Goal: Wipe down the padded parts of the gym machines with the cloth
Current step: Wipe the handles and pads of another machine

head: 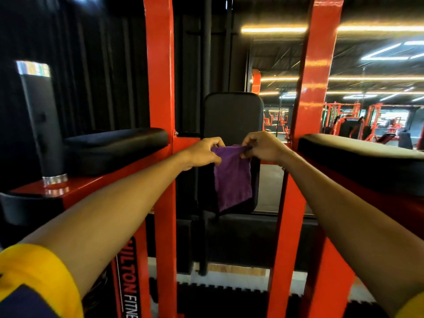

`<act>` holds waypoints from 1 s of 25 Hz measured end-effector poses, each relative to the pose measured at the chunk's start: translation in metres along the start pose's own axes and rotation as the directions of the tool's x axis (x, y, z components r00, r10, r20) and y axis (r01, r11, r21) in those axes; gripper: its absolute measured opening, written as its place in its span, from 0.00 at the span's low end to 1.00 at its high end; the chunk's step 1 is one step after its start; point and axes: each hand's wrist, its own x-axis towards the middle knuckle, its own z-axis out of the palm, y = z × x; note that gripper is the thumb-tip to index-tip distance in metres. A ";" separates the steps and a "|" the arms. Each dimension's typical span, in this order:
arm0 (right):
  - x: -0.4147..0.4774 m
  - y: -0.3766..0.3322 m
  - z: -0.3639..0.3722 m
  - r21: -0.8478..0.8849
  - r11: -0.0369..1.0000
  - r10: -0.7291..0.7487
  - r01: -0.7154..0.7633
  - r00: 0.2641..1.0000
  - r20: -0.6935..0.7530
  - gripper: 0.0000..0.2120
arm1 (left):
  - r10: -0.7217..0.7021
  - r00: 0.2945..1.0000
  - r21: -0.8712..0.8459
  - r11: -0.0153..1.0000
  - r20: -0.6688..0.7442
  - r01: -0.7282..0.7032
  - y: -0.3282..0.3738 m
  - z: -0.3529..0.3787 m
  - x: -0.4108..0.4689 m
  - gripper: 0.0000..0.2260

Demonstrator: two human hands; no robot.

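Red painted steel machine frame [160, 88]: two tall uprights stand in the foreground, one left of centre and one right of centre. The lower left member carries white lettering, partly cut off.

Long black padded armrest on the right [362, 161]: mounted level on the right side of the frame, with its top surface catching light.

Long black padded armrest on the left [114, 145]: mounted level against the left upright. A black cylindrical handle with a chrome base [43, 125] stands upright just beside its near end.

Black rectangular padded backrest [232, 113]: set upright between the two uprights and behind the hands.

Purple terry cloth [232, 177]: hangs loose in front of the lower half of the backrest, held by its top edge between the two hands. It cannot be told whether it touches the pad.

Left hand [202, 153]: grip pressed together on the cloth's upper left corner, fingers curled over it.

Right hand [263, 146]: grip pinching the cloth's upper right corner between thumb and fingers.

Both forearms reach forward between the uprights. A yellow sleeve [39, 278] shows on the left arm.
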 end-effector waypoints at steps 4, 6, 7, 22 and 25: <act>-0.036 -0.017 -0.015 -0.104 0.994 0.047 -0.028 0.980 0.194 0.08 | 0.050 0.998 0.095 0.994 0.025 -0.052 0.003 0.006 -0.021 0.14; -0.056 -0.026 -0.020 -0.111 0.993 0.061 -0.040 0.980 0.188 0.07 | 0.059 0.996 0.183 0.981 0.066 -0.070 0.006 0.013 -0.033 0.12; -0.067 -0.029 -0.023 -0.126 0.991 0.070 -0.047 0.981 0.183 0.08 | 0.054 0.995 0.224 0.972 0.089 -0.073 0.008 0.018 -0.039 0.11; -0.369 -0.092 -0.127 -0.173 0.920 0.364 -0.351 0.931 0.043 0.10 | 0.317 0.850 0.102 0.914 0.420 -0.392 0.168 0.131 -0.186 0.12; -0.426 -0.116 -0.165 -0.181 0.878 0.454 -0.442 0.891 0.027 0.09 | 0.372 0.778 -0.011 0.905 0.506 -0.426 0.211 0.150 -0.206 0.14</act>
